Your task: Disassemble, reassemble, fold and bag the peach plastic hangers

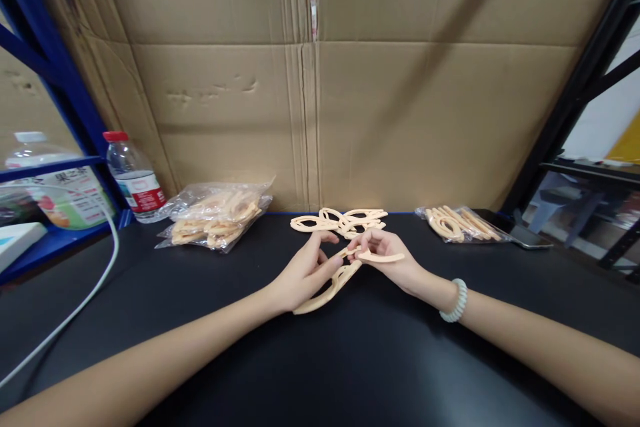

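Observation:
A beige plastic folding hanger (pixel 327 295) is held between my two hands above the black table. One slotted, curved arm of it slants down toward me on the left. Another slim arm sticks out to the right, past my right fingers. My left hand (pixel 307 271) is closed on its left side, with the thumb along the middle part. My right hand (pixel 387 257) pinches the hanger near its centre between thumb and fingers. Just beyond my hands lies a loose pile of similar beige hangers (pixel 345 220). My fingers partly hide the middle of the held one.
A clear bag of beige pieces (pixel 220 217) lies at the back left, and a smaller bag (pixel 463 223) at the back right beside a phone-like flat object (pixel 530 238). A red-capped bottle (pixel 135 180) and white cable (pixel 95 293) are left. Cardboard (pixel 425 100) walls the back.

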Motion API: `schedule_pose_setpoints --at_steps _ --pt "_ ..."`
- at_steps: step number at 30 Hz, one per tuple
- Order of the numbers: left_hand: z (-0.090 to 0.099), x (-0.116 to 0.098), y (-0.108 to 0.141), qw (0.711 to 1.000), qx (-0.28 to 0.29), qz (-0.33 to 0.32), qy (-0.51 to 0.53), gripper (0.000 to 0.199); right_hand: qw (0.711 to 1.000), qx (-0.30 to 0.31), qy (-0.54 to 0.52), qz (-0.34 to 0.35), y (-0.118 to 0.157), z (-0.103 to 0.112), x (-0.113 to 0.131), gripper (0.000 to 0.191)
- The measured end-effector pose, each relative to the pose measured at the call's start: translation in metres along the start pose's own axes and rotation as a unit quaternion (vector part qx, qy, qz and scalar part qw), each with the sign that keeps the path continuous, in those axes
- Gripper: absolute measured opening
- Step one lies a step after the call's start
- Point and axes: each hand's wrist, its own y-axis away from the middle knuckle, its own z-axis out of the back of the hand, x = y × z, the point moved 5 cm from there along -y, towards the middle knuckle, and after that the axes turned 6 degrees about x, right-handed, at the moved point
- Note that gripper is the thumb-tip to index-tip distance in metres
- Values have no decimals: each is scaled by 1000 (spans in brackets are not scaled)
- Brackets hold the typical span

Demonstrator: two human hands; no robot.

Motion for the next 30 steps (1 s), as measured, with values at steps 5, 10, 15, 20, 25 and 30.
schedule_pose_setpoints --at_steps 5,10,15,20,25,30 --pt "-5 7 -3 999 36 30 13 25 999 22 38 25 4 -9 1 19" --pt "-4 2 -2 998 50 28 -18 30 974 6 197 115 6 -6 14 8" --pt "-5 -3 1 996 61 24 -64 32 951 4 259 167 10 -9 26 7" --pt "-9 -7 3 992 77 15 -102 32 928 14 301 218 15 -15 32 11" --pt "-10 -10 2 986 93 9 -140 30 883 43 387 264 22 -21 36 19" --pt "-12 -11 3 983 106 4 -150 26 797 80 499 330 31 -33 45 25"
